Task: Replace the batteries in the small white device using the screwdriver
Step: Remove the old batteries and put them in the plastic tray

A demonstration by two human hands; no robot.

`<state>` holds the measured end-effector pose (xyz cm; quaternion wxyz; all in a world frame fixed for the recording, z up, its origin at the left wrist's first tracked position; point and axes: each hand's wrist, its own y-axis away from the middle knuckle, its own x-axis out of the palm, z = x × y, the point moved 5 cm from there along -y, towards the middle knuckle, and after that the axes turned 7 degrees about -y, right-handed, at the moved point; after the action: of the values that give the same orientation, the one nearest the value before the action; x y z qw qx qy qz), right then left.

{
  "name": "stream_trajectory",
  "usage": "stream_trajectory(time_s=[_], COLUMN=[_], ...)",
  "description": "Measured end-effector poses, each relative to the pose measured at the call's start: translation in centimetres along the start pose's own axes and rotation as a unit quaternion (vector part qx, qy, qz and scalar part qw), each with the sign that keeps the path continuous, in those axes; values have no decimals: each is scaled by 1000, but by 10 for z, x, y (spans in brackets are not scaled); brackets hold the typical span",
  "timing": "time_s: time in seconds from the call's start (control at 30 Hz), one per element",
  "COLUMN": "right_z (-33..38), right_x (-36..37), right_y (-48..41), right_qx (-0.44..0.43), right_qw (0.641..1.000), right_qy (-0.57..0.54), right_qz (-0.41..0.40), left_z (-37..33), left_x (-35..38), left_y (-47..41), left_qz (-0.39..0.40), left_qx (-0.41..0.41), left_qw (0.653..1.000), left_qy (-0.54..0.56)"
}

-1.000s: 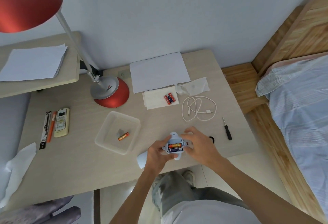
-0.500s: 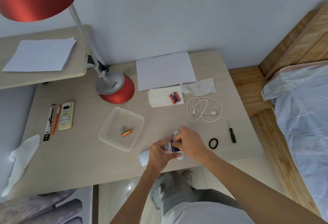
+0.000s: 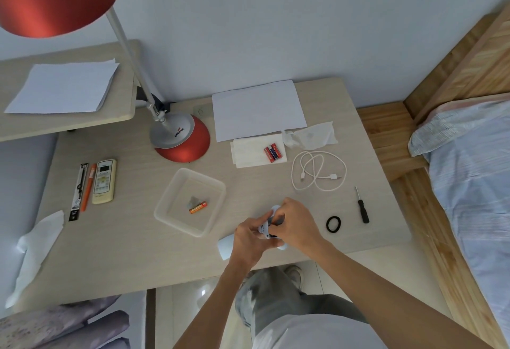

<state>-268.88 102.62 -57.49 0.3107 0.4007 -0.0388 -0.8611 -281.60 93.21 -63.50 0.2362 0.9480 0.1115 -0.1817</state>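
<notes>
The small white device [image 3: 267,226] sits near the desk's front edge, mostly covered by both hands. My left hand [image 3: 248,236] grips its left side. My right hand [image 3: 296,224] curls over its open battery bay, fingertips pinching inside it; what they pinch is hidden. A black-handled screwdriver [image 3: 362,206] lies untouched at the right. Two red batteries [image 3: 273,152] rest on a white tissue [image 3: 248,152] further back. One orange battery [image 3: 198,207] lies in a clear plastic tray [image 3: 190,201]. A white cover piece [image 3: 225,249] lies by my left wrist.
A red desk lamp [image 3: 180,141] stands at the back, its shade overhead at the left. A coiled white cable [image 3: 317,170], a black hair tie [image 3: 333,224], paper sheets [image 3: 256,109], a remote [image 3: 104,181] and pens [image 3: 82,190] lie around. A bed [image 3: 469,183] borders the desk's right side.
My right hand has moved over the device's open battery bay, hiding the batteries that showed a second ago. My left hand keeps its hold. The view shifted slightly.
</notes>
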Motion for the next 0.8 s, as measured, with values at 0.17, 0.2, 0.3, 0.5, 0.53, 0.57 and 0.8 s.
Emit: stream_trajectory(time_s=[0.17,0.2,0.3,0.5,0.53,0.57,0.8], right_z=[-8,-8,-8,-17,-18,-18,-21], right_x=[3,3,0,-2,-2,-3,-2], right_y=[-2,-2,2,5,5,6,6], right_qx=[-14,-19,-35,-44,-51,-59,-82], right_qw=[1000,1000,998,996,996,995,989], right_qy=[-20,-24,-47,-46,-39,-33,6], right_qz=[-5,-1,18,54,62,73,123], left_z=[0,0,-1,-2,-1,-1,-1], left_x=[-1,-1,-1,-1,-1,-1,-2], left_y=[0,-1,-1,-1,-1,-1,-1], left_qz=[1,2,9,11,12,13,13], left_qx=[5,6,5,3,3,3,1], left_qw=[1000,1000,1000,1000,1000,1000,1000], left_qy=[-2,-3,-9,-16,-16,-15,-21])
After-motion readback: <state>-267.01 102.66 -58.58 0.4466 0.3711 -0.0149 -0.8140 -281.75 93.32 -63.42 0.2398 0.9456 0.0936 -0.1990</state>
